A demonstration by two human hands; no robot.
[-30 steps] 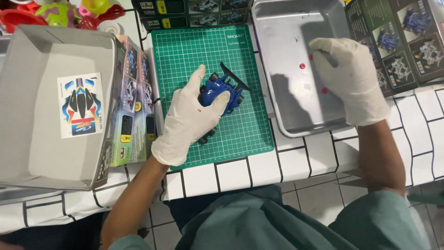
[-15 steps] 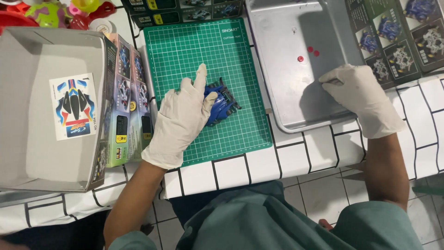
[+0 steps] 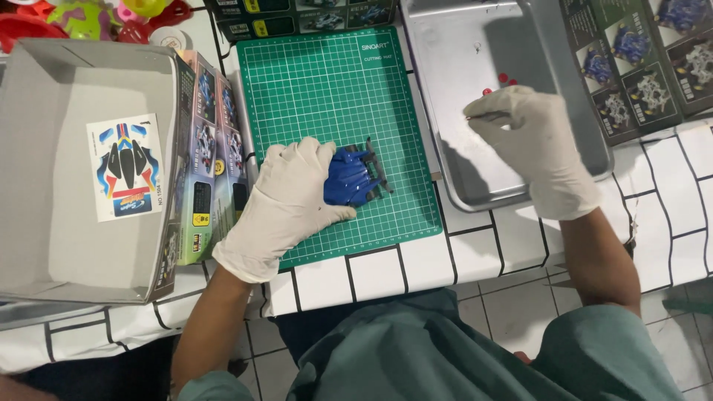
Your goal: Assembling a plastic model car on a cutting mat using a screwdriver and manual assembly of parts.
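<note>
Head view. Left hand (image 3: 286, 200), in a white glove, lies palm down on the blue toy car (image 3: 353, 177), fingers close together and curled over its near side, pressing it to the green cutting mat (image 3: 327, 96). The car sits on the lower right part of the mat; a dark part sticks out at its right edge.

Right hand (image 3: 538, 145), also gloved, is over the metal tray (image 3: 453, 89). Thumb and forefinger are pinched nearly shut on a thin pin-like part (image 3: 481, 116) with a reddish tip; the other fingers are folded in. Cannot tell more about the part: too small. A few small red pieces (image 3: 505, 77) lie on the tray floor just above the hand.

Surface: white tiled counter (image 3: 475, 252) with dark grout lines. Left of the mat, an open grey cardboard box (image 3: 44, 238) with a sticker sheet (image 3: 126, 167) of car decals inside; the printed box lid (image 3: 212, 148) stands between box and mat. Printed sheet (image 3: 631, 59) with pictures right of the tray. Coloured plastic toys (image 3: 96, 15) at top left.

The person wears a green garment; tiled floor below the counter edge.
</note>
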